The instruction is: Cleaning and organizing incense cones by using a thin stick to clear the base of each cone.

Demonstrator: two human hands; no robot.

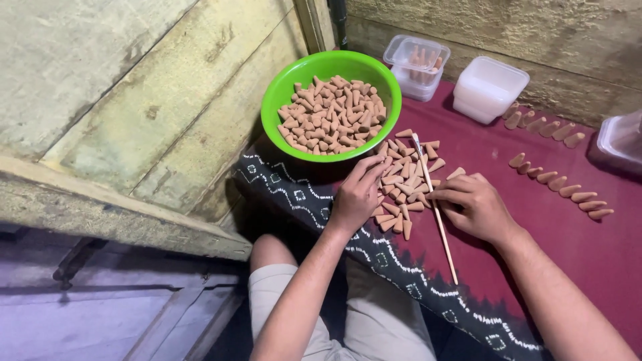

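Bare forearms, light beige shorts [374, 321]

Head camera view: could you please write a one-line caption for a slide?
Both hands, left hand and right hand, sort small tan cones on maroon cloth beside a green plastic bowl.

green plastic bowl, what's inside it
The round green plastic bowl holds a heap of small tan cone-shaped pieces, piled almost to the rim. The bowl's bottom and any lower pieces are hidden under the heap. Neither hand is inside it.
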